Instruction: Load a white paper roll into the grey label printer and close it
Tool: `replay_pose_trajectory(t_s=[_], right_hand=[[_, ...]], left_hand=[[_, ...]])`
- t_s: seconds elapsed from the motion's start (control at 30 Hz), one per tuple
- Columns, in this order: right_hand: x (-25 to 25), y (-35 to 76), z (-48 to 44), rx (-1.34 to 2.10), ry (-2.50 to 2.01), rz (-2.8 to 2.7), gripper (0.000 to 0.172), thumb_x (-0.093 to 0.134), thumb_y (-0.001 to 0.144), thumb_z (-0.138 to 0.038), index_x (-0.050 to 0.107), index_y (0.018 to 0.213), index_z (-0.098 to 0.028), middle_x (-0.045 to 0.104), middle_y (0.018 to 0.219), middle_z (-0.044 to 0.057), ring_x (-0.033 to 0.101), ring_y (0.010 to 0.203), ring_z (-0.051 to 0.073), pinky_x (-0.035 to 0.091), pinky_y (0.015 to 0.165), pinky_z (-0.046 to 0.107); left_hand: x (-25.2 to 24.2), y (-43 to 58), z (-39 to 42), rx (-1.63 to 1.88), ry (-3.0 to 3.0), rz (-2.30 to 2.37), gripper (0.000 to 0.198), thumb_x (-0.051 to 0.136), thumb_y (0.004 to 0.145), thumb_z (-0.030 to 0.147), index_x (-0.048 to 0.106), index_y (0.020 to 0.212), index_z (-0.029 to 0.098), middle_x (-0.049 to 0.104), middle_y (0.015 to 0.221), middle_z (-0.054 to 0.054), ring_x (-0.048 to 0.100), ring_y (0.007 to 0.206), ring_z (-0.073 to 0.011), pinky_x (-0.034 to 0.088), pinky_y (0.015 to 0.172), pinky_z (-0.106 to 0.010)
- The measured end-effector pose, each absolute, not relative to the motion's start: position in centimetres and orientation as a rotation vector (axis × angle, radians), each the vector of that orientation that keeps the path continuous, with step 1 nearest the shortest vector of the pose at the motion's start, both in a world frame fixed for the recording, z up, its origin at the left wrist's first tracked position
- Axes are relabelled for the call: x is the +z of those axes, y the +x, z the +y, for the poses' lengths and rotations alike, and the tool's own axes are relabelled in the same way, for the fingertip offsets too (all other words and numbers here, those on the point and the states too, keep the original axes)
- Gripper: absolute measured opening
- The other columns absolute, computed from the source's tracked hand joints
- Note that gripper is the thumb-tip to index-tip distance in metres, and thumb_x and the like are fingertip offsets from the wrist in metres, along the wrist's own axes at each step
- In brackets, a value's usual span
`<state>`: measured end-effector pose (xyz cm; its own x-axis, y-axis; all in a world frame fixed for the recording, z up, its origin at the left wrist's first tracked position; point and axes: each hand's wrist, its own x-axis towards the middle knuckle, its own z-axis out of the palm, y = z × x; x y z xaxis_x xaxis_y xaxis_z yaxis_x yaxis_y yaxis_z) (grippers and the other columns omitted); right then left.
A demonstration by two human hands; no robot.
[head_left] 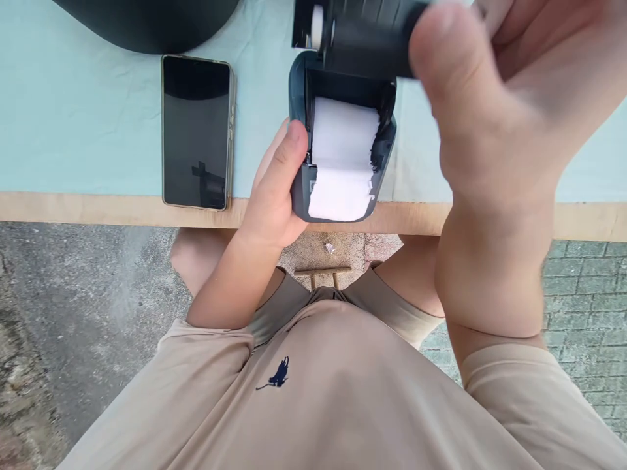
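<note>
My left hand (281,183) grips the left side of a small dark portable receipt printer (300,81), its thumb on the rim. The printer's paper bay is uncovered, and white paper (343,160) lies in it with a rough right edge, its end reaching over the front. Above the printer's far end, my right hand (470,78) pinches a black cover-like part (367,49) that has a white cylinder at its left. The part is blurred, and I cannot tell whether it is joined to the printer.
A smartphone (196,130) lies face up at the left on the pale blue table cover (73,117). Behind it stands a large black rounded object (157,26), cut off by the frame. The table's wooden edge (98,207) runs in front of my lap.
</note>
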<state>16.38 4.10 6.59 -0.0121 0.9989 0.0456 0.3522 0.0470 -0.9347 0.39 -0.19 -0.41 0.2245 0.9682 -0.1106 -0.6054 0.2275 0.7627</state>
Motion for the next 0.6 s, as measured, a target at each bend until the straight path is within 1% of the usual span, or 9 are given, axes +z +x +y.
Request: replay_pose_trajectory(t_s=[0.03, 0.07, 0.1, 0.2, 0.27, 0.33, 0.43, 0.5, 0.6], right_hand=[[7.2, 15.9, 4.4, 0.706, -1.472, -1.524, 0.046, 0.067, 0.083, -0.06, 0.047, 0.063, -0.023, 0.045, 0.07, 0.0, 0.07, 0.103, 0.026, 0.06, 0.087, 0.033], [7.6, 15.5, 4.8, 0.625, -1.485, -1.573, 0.056, 0.062, 0.085, -0.062, 0.035, 0.053, -0.024, 0.039, 0.062, -0.001, 0.072, 0.09, 0.021, 0.058, 0.081, 0.031], [7.9, 15.2, 5.0, 0.694, -1.473, -1.581, 0.057, 0.056, 0.088, -0.062, 0.032, 0.051, -0.024, 0.038, 0.06, -0.001, 0.071, 0.084, 0.017, 0.055, 0.072, 0.027], [7.7, 15.3, 5.4, 1.041, -1.338, -1.54, 0.039, 0.046, 0.096, -0.045, 0.041, 0.065, -0.022, 0.049, 0.076, -0.006, 0.068, 0.081, 0.006, 0.041, 0.056, 0.018], [7.2, 15.9, 5.1, 0.671, -1.303, -1.615, 0.023, 0.051, 0.095, -0.028, 0.04, 0.075, -0.024, 0.045, 0.084, -0.005, 0.063, 0.07, 0.003, 0.042, 0.056, 0.02], [7.0, 16.2, 4.7, 0.379, -1.276, -1.876, 0.023, 0.056, 0.093, -0.027, 0.042, 0.075, -0.024, 0.044, 0.079, -0.003, 0.058, 0.066, 0.007, 0.046, 0.064, 0.026], [7.6, 15.9, 4.1, 0.295, -1.421, -2.327, 0.006, 0.059, 0.087, -0.029, 0.055, 0.085, -0.025, 0.06, 0.083, -0.002, 0.055, 0.064, 0.013, 0.043, 0.066, 0.033], [8.3, 15.2, 3.9, 0.305, -1.617, -2.483, 0.011, 0.059, 0.083, -0.027, 0.058, 0.094, -0.029, 0.065, 0.084, -0.002, 0.057, 0.064, 0.018, 0.041, 0.064, 0.036], [8.7, 14.3, 3.9, 0.272, -1.782, -2.574, 0.014, 0.059, 0.084, -0.03, 0.059, 0.098, -0.034, 0.063, 0.072, 0.0, 0.056, 0.063, 0.023, 0.037, 0.06, 0.036]], left_hand=[[-0.4, 0.4, -0.2, 1.202, 0.65, 0.657, 0.037, 0.046, 0.099, 0.052, 0.069, 0.111, 0.025, 0.066, 0.127, -0.003, 0.048, 0.145, -0.0284, 0.051, 0.113, -0.041], [-0.3, 0.4, -0.1, 1.204, 0.642, 0.643, 0.038, 0.044, 0.1, 0.051, 0.068, 0.112, 0.024, 0.066, 0.126, -0.004, 0.049, 0.144, -0.0278, 0.049, 0.114, -0.04], [-0.4, 0.4, -0.1, 1.21, 0.633, 0.631, 0.038, 0.043, 0.1, 0.05, 0.068, 0.112, 0.023, 0.067, 0.126, -0.004, 0.05, 0.143, -0.0276, 0.048, 0.115, -0.039], [-0.7, 0.3, -0.1, 1.232, 0.61, 0.603, 0.043, 0.038, 0.101, 0.051, 0.069, 0.112, 0.022, 0.068, 0.126, -0.004, 0.047, 0.145, -0.0276, 0.045, 0.118, -0.039], [-1.0, 0.2, -0.1, 1.242, 0.609, 0.601, 0.045, 0.036, 0.101, 0.053, 0.069, 0.111, 0.024, 0.068, 0.127, -0.003, 0.04, 0.15, -0.0267, 0.043, 0.12, -0.038], [-1.2, 0.2, -0.2, 1.237, 0.618, 0.6, 0.043, 0.04, 0.099, 0.056, 0.069, 0.107, 0.026, 0.068, 0.128, -0.002, 0.034, 0.153, -0.0264, 0.042, 0.12, -0.038], [-1.3, 0.2, -0.3, 1.224, 0.592, 0.623, 0.038, 0.049, 0.095, 0.056, 0.066, 0.11, 0.026, 0.068, 0.129, -0.004, 0.031, 0.154, -0.0279, 0.041, 0.121, -0.04], [-1.3, 0.2, -0.4, 1.219, 0.576, 0.637, 0.037, 0.053, 0.094, 0.054, 0.064, 0.117, 0.026, 0.068, 0.128, -0.005, 0.034, 0.153, -0.0291, 0.041, 0.12, -0.041], [-0.9, 0.2, -0.5, 1.213, 0.628, 0.648, 0.036, 0.057, 0.093, 0.053, 0.064, 0.117, 0.027, 0.07, 0.123, -0.005, 0.042, 0.148, -0.0306, 0.044, 0.117, -0.043]])
